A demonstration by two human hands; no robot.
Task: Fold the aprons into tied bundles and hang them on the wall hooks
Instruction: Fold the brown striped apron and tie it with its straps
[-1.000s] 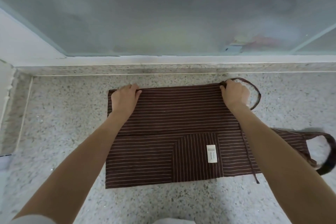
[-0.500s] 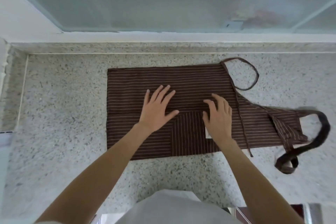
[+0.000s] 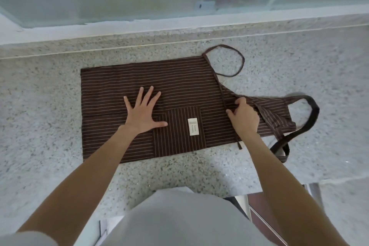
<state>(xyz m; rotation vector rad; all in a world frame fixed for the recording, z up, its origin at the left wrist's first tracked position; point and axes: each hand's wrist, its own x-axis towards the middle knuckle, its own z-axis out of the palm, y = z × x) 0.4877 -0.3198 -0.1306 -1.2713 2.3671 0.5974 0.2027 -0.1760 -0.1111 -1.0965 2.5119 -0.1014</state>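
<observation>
Apron (image 3: 179, 86) lies folded on the speckled counter (image 3: 40, 126). We press our open left hand (image 3: 142, 113) flat to hold it, while our right hand (image 3: 242, 119) pinches its bib edge, probably for folding.

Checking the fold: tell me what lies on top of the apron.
On the apron: flat left hand, right hand gripping a tie strap, and a white label. Anything beneath is covered.
</observation>
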